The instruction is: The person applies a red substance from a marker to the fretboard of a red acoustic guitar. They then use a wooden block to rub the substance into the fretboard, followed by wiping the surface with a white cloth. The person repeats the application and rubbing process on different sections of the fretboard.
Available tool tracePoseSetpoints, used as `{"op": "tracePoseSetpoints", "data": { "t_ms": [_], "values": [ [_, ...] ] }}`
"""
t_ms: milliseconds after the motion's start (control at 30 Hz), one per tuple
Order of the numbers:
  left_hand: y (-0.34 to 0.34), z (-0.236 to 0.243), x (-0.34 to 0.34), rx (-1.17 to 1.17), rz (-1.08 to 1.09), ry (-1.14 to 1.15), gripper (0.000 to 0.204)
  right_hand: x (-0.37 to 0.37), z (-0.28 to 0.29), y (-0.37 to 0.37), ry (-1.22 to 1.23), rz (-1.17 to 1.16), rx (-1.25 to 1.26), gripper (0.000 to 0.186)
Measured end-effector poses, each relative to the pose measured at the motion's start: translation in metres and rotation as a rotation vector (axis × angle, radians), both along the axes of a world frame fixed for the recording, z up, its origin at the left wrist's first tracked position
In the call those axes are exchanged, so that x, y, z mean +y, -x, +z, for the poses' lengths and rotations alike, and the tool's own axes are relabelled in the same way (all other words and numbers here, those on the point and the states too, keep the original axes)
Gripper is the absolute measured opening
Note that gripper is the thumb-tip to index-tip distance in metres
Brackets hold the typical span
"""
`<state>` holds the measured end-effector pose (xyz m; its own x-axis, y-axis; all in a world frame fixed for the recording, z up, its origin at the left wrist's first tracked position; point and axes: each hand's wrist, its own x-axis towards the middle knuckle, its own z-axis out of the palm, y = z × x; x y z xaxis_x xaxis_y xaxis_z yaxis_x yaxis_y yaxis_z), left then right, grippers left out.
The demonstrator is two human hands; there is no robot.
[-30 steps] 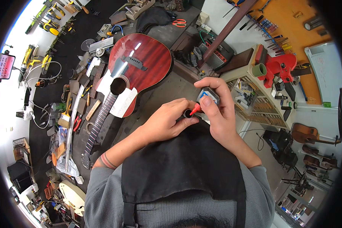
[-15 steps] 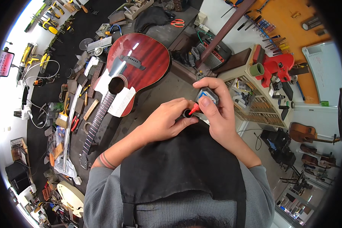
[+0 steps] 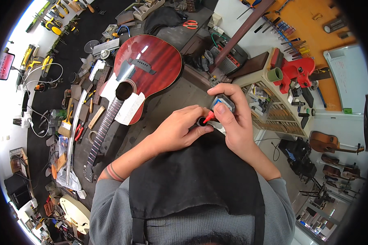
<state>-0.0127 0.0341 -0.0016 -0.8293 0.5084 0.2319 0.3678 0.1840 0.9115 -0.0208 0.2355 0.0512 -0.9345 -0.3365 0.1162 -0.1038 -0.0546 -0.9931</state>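
Note:
My left hand (image 3: 182,128) grips a small dark hollow cylinder (image 3: 201,121) in front of my black apron (image 3: 192,175). My right hand (image 3: 235,126) holds a small squeeze bottle (image 3: 223,103), tilted, its red nozzle (image 3: 209,116) at the open end of the cylinder. Whether anything comes out of the nozzle is too small to tell. Beyond my hands, a red acoustic guitar (image 3: 159,69) lies face up on the cluttered bench (image 3: 159,110), with white sheets (image 3: 129,108) beside its soundhole.
Brushes, pliers (image 3: 79,130), metal rulers and other tools crowd the bench's left side; orange scissors (image 3: 190,24) lie at the back. To the right are a cream drawer cabinet (image 3: 288,118) carrying a red guitar body (image 3: 300,71), a tool board (image 3: 302,20) and several hanging guitars (image 3: 327,143).
The bench and guitar have shifted slightly in the picture as the view moved. Both my hands keep the same grip, the red nozzle staying at the cylinder's opening.

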Motion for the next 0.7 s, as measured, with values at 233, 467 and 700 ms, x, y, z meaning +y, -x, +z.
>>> {"op": "tracePoseSetpoints", "data": {
  "t_ms": [233, 467, 700],
  "values": [
    [0.001, 0.0, -0.001, 0.001, -0.003, -0.009, 0.033, 0.0, -0.002, 0.001, 0.009, 0.014, -0.014, 0.031],
    [0.004, -0.001, 0.0, 0.009, 0.009, -0.049, 0.032, 0.0, -0.003, 0.004, 0.128, -0.023, -0.176, 0.033],
    [0.009, -0.014, -0.006, 0.065, 0.04, -0.156, 0.032, 0.008, -0.017, 0.017, 0.466, 0.04, -0.62, 0.053]
  ]
}}
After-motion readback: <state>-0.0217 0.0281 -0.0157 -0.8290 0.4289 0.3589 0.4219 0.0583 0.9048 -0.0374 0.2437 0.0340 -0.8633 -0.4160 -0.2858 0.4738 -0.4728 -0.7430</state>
